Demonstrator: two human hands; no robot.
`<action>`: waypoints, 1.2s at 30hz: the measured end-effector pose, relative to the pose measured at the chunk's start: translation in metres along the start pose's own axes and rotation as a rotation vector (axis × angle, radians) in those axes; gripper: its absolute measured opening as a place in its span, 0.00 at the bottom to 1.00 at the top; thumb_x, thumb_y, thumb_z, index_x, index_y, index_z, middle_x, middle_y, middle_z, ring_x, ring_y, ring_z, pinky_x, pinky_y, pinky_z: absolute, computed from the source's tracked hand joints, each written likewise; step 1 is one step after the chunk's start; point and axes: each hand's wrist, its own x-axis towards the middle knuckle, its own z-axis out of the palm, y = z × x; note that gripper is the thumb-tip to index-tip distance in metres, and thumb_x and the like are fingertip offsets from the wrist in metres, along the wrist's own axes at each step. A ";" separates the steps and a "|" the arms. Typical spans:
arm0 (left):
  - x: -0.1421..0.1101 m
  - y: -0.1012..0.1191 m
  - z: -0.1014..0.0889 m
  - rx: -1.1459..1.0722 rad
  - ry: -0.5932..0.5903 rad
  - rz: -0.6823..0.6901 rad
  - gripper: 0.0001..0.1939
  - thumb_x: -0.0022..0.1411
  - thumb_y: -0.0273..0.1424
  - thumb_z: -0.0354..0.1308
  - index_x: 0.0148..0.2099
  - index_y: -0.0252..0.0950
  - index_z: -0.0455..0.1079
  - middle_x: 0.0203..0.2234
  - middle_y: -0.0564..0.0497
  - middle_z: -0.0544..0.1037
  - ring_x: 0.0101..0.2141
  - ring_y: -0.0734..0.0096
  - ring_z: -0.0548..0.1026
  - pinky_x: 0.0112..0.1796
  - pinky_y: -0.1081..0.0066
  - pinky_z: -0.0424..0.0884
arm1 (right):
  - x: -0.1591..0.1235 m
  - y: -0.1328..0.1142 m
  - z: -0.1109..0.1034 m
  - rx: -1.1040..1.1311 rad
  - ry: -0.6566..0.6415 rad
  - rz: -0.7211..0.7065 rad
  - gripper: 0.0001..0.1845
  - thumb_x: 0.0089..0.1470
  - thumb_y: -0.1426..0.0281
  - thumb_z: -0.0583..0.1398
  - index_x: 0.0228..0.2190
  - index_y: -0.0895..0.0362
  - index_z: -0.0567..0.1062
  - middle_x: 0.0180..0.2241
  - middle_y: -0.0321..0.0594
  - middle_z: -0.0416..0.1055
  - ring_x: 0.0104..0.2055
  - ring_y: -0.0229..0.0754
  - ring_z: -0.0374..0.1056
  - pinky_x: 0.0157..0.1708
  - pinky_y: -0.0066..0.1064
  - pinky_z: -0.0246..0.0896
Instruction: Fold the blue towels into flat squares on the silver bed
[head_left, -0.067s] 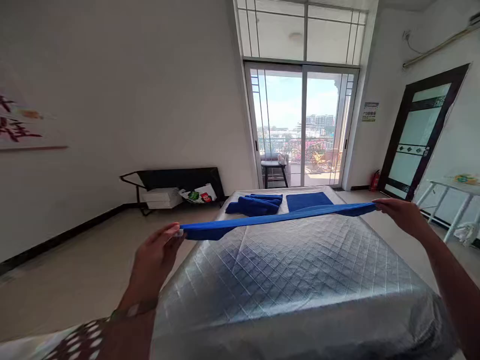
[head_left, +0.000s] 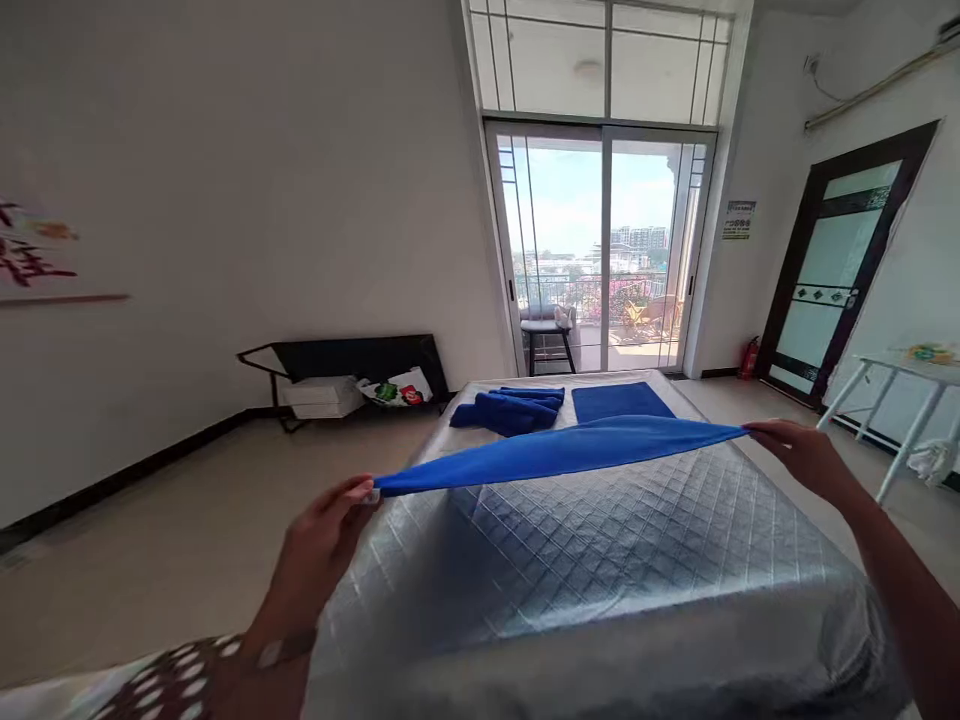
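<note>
A blue cloth, towel-like, is stretched between my two hands above a table with a silvery quilted cover. My left hand pinches its left end, where a small white tag shows at the fingertips. The right end is pinched by my right hand, held a little higher. Farther back on the table lie a loose pile of folded blue cloths and, to its right, a flat blue cloth, partly hidden behind the held one.
Against the left wall stands a black-framed rack with white boxes and a printed bag. Behind the table are glass sliding doors. A white-legged table and a red fire extinguisher are at the right.
The held cloth has billowed wider, showing more of its face. My left hand has moved slightly right and down; my right hand has come slightly left and down.
</note>
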 end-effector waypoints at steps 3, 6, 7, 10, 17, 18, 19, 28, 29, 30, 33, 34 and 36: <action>-0.022 -0.037 -0.002 0.033 -0.078 -0.208 0.14 0.43 0.30 0.72 0.36 0.36 0.78 0.28 0.53 0.82 0.29 0.71 0.80 0.31 0.77 0.79 | -0.037 0.025 0.041 0.030 -0.080 0.048 0.20 0.56 0.54 0.56 0.36 0.50 0.83 0.41 0.43 0.82 0.38 0.50 0.78 0.41 0.39 0.73; -0.032 -0.071 -0.008 0.230 -0.168 -0.381 0.17 0.37 0.26 0.74 0.33 0.35 0.78 0.26 0.53 0.81 0.25 0.70 0.79 0.26 0.75 0.77 | -0.066 0.047 0.075 0.008 -0.188 0.123 0.19 0.55 0.56 0.54 0.32 0.50 0.83 0.41 0.43 0.82 0.41 0.51 0.78 0.47 0.42 0.73; -0.034 -0.081 -0.011 0.300 -0.186 -0.395 0.16 0.36 0.26 0.75 0.32 0.35 0.78 0.26 0.52 0.81 0.25 0.69 0.79 0.26 0.74 0.78 | -0.073 0.052 0.083 -0.010 -0.215 0.139 0.19 0.54 0.58 0.54 0.31 0.50 0.83 0.42 0.43 0.82 0.43 0.51 0.78 0.49 0.43 0.72; -0.037 -0.101 -0.021 0.429 -0.221 -0.352 0.17 0.37 0.30 0.76 0.33 0.37 0.78 0.27 0.52 0.82 0.29 0.64 0.81 0.31 0.72 0.80 | -0.090 0.063 0.093 -0.067 -0.260 0.164 0.19 0.54 0.60 0.53 0.32 0.50 0.83 0.43 0.43 0.81 0.47 0.52 0.77 0.53 0.43 0.69; -0.055 -0.096 -0.039 0.704 -0.355 -0.279 0.40 0.33 0.57 0.71 0.45 0.36 0.79 0.26 0.50 0.81 0.31 0.56 0.81 0.30 0.67 0.77 | -0.110 0.075 0.083 -0.161 -0.335 0.139 0.20 0.54 0.59 0.52 0.34 0.48 0.83 0.42 0.42 0.82 0.46 0.51 0.77 0.52 0.42 0.70; -0.057 -0.095 -0.043 0.738 -0.388 -0.279 0.44 0.33 0.60 0.69 0.47 0.35 0.78 0.24 0.51 0.80 0.29 0.56 0.81 0.29 0.66 0.76 | -0.113 0.077 0.081 -0.178 -0.348 0.136 0.20 0.54 0.58 0.52 0.34 0.48 0.84 0.42 0.41 0.82 0.46 0.52 0.77 0.51 0.43 0.70; -0.058 -0.094 -0.047 0.767 -0.419 -0.281 0.47 0.33 0.62 0.67 0.50 0.34 0.77 0.22 0.51 0.79 0.28 0.56 0.80 0.29 0.66 0.76 | -0.115 0.080 0.079 -0.199 -0.363 0.136 0.20 0.54 0.57 0.53 0.34 0.47 0.84 0.42 0.41 0.82 0.46 0.52 0.77 0.50 0.43 0.71; 0.027 -0.079 -0.023 1.146 -0.286 0.075 0.24 0.57 0.47 0.51 0.44 0.39 0.80 0.46 0.44 0.82 0.40 0.55 0.82 0.40 0.65 0.76 | -0.055 0.071 0.096 -0.282 -0.409 0.114 0.24 0.59 0.53 0.51 0.38 0.47 0.84 0.44 0.43 0.81 0.47 0.53 0.76 0.49 0.43 0.70; 0.042 -0.080 -0.006 1.192 -0.300 0.121 0.22 0.59 0.45 0.50 0.44 0.39 0.80 0.46 0.44 0.83 0.41 0.56 0.81 0.42 0.66 0.75 | -0.038 0.066 0.108 -0.271 -0.397 0.104 0.24 0.60 0.54 0.51 0.40 0.48 0.83 0.45 0.43 0.81 0.49 0.53 0.75 0.51 0.43 0.69; 0.056 -0.082 0.011 1.235 -0.307 0.148 0.21 0.60 0.42 0.50 0.44 0.39 0.80 0.45 0.44 0.83 0.43 0.57 0.81 0.43 0.67 0.74 | -0.021 0.061 0.122 -0.264 -0.391 0.099 0.23 0.61 0.56 0.50 0.42 0.49 0.83 0.47 0.43 0.80 0.51 0.52 0.75 0.53 0.43 0.68; 0.088 -0.096 0.056 1.290 -0.313 0.153 0.19 0.62 0.38 0.50 0.43 0.36 0.80 0.41 0.43 0.85 0.44 0.58 0.81 0.43 0.69 0.73 | 0.020 0.061 0.166 -0.277 -0.386 0.136 0.24 0.61 0.61 0.50 0.48 0.52 0.81 0.54 0.44 0.76 0.56 0.51 0.71 0.58 0.43 0.64; 0.095 -0.102 0.065 1.290 -0.318 0.145 0.18 0.63 0.38 0.51 0.42 0.36 0.80 0.39 0.43 0.85 0.42 0.58 0.81 0.41 0.69 0.73 | 0.028 0.065 0.179 -0.288 -0.390 0.156 0.24 0.62 0.62 0.49 0.50 0.52 0.80 0.56 0.44 0.74 0.58 0.51 0.70 0.59 0.43 0.63; 0.103 -0.115 0.074 1.287 -0.333 0.136 0.16 0.62 0.38 0.53 0.40 0.35 0.80 0.37 0.44 0.85 0.40 0.58 0.82 0.39 0.70 0.73 | 0.035 0.077 0.199 -0.314 -0.397 0.183 0.25 0.63 0.62 0.49 0.54 0.53 0.77 0.59 0.44 0.71 0.62 0.50 0.66 0.61 0.44 0.61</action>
